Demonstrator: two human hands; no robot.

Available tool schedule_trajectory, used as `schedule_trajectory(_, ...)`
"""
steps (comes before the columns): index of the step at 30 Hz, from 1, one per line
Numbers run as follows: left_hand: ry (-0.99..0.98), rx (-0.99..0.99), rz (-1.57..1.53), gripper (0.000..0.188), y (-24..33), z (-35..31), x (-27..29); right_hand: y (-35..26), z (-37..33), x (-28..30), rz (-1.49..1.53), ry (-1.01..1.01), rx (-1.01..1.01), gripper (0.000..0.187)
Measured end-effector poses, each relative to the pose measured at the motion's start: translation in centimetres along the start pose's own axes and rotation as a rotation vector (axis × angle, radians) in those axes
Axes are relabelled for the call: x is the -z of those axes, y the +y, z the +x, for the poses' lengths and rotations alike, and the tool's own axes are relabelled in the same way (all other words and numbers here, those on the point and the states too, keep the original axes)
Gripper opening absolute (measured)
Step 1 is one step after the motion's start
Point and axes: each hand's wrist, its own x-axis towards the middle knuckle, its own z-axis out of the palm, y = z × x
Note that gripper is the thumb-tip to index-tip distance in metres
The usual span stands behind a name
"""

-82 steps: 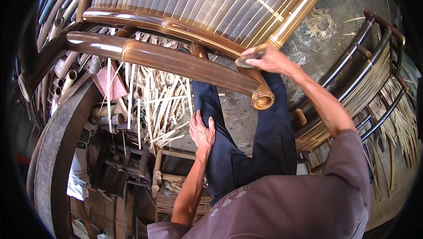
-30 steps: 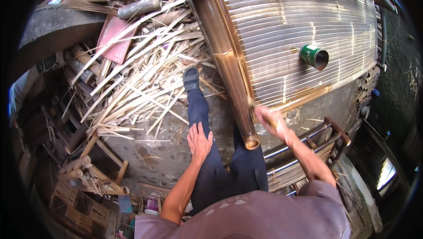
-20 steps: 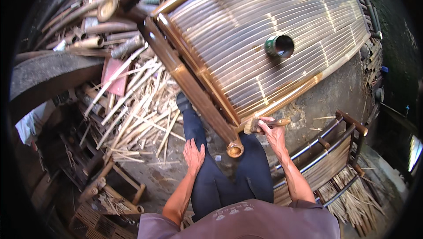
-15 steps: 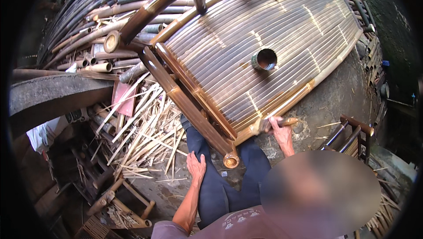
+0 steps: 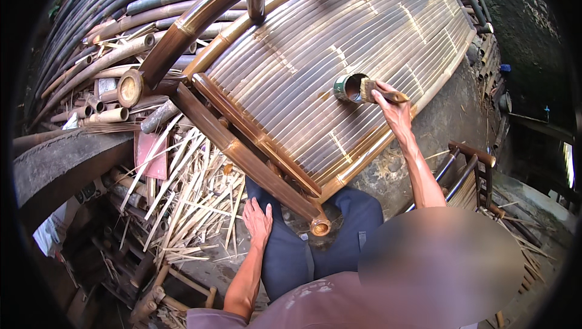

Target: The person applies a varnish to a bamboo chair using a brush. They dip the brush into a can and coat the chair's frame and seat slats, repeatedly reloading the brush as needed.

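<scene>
My right hand grips a paintbrush by its wooden handle. Its pale bristles are at the right rim of a green can with brown liquid inside. The can stands on the slatted seat of a bamboo bench, whose front rail and armrest look glossy brown. My left hand rests on my left thigh with its fingers stretched out, holding nothing. Between my knees the rounded end of a bamboo bench post sticks out toward me.
Cut bamboo poles are piled behind the bench at the left. Pale bamboo strips litter the floor beside my left leg, with a pink sheet among them. A small bamboo stool or chair stands at the right. A curved concrete ledge lies far left.
My right hand has lifted the paintbrush off the bench's front rail and carried it forward to the can. My left hand stays on my thigh. The whole view has shifted slightly.
</scene>
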Motion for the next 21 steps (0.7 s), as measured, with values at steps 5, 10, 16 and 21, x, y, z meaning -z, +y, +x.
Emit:
schedule_trajectory(5, -0.057, 0.091, 0.012, 0.064, 0.5, 2.7, 1.8, 2.6, 4.0, -4.2, -0.108, -0.046, -0.033, 0.037)
schedule_trajectory(10, -0.119, 0.159, -0.012, 0.066, 2.3, 3.5, 1.7, 7.1, 6.6, -5.7, -0.175, -0.028, 0.044, 0.038)
schedule_trajectory(16, -0.176, 0.203, 0.032, 0.068, 3.0, 3.3, 1.1, 7.6, 5.3, -6.9, -0.202, 0.038, 0.12, 0.034)
schedule_trajectory(21, -0.16, 0.201, 0.062, 0.063, 3.1, 3.1, 0.6, 8.2, 4.7, -6.8, -0.139, -0.003, 0.04, 0.036)
